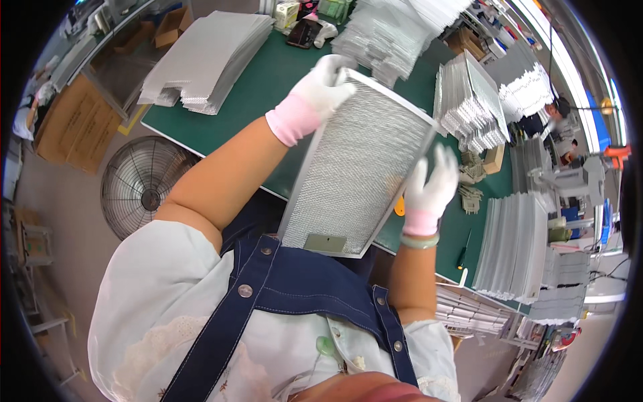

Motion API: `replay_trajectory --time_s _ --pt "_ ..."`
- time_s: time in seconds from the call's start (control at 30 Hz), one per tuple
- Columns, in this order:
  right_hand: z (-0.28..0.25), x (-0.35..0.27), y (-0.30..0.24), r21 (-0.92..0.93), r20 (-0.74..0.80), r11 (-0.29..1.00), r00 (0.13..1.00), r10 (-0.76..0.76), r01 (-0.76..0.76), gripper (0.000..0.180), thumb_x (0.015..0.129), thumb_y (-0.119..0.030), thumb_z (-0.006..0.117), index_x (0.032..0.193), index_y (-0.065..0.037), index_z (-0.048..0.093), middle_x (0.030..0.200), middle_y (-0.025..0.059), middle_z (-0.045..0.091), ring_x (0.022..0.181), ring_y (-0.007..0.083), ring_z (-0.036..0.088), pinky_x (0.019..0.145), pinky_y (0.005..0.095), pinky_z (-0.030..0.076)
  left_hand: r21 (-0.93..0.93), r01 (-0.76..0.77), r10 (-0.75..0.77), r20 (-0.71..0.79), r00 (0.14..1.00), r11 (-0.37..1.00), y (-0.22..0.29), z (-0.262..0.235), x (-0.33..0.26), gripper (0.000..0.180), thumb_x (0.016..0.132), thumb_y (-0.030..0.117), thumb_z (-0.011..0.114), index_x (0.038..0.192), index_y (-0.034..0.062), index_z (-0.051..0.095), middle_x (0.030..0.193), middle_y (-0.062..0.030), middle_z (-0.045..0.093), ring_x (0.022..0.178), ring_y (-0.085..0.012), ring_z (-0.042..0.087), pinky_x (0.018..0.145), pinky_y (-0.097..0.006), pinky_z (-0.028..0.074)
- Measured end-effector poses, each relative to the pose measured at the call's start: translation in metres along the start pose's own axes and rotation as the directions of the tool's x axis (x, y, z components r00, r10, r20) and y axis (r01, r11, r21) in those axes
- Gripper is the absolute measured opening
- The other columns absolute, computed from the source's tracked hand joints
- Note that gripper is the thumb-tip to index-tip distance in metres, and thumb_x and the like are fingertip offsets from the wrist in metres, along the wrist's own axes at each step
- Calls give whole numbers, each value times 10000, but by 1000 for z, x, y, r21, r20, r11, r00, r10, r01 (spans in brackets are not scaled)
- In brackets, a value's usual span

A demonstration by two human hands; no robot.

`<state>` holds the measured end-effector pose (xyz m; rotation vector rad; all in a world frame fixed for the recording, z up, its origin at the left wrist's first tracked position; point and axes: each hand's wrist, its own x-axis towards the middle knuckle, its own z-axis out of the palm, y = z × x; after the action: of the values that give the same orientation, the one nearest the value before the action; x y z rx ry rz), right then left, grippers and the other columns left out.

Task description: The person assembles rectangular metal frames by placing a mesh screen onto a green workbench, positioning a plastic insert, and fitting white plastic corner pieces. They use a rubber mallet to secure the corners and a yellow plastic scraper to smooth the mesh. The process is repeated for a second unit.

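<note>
A rectangular metal mesh filter panel [365, 157] with a silver frame stands tilted in front of my body, its lower end close to my apron. A small greenish-grey plate [325, 243] sits at that lower end. My left hand [328, 86], in a white glove with a pink cuff, is closed round the panel's far left corner. Beside the panel's right edge is my gloved right hand [432, 184], fingers stretched up and apart, slightly blurred, with nothing seen in it. An orange-yellow object [400, 206] shows partly between the panel and my right wrist.
The green table [268, 77] carries stacked metal sheets [207, 53] at left, mesh piles [385, 37] at the back and filter stacks [469, 100] at right. Small grey parts [471, 197] and a screwdriver [463, 253] lie to the right. A black fan [149, 194] stands left.
</note>
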<state>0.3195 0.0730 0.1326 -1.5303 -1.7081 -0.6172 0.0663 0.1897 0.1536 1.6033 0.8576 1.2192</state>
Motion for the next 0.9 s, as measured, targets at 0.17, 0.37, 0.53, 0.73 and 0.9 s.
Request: replay_trajectory --time_s 0.17,0.37,0.53,0.73,0.9 --pt "-11 87 -27 312 89 946 988 -123 89 207 931 -238 628 1010 -58 694 952 148 692 872 336 667 776 421 523 -346 9 65 202 977 938 66 59 -22 533 925 69 626 1376 -45 366 1217 -123 587 1096 -145 573 955 -299 471" --pt "-5 71 -25 143 80 988 994 -68 56 346 963 -361 581 753 -90 625 697 122 619 647 336 623 615 445 488 397 -77 79 10 997 915 49 74 -56 305 966 202 591 1164 -27 553 1016 -208 669 966 -315 658 859 -374 498" --pt "-25 76 -15 363 299 931 951 -73 -43 380 974 -380 564 734 -88 605 684 146 602 633 346 618 597 452 474 337 -88 89 13 996 937 52 82 -62 300 987 280 563 1065 -9 580 879 -220 645 886 -402 645 773 -434 497" --pt "-85 93 -42 351 -126 934 992 -23 67 354 986 -362 579 807 -64 642 690 129 592 610 322 580 615 383 492 506 -461 475 112 873 729 127 69 -51 304 989 323 581 1040 24 585 845 -209 622 787 -410 640 656 -419 501" --pt "-141 88 -53 737 -131 666 941 312 -118 281 1034 -235 528 1054 25 632 897 66 655 745 108 569 684 252 459 455 -850 798 391 459 266 193 72 -13 236 858 306 673 943 95 613 832 -108 633 742 -299 650 627 -376 502"
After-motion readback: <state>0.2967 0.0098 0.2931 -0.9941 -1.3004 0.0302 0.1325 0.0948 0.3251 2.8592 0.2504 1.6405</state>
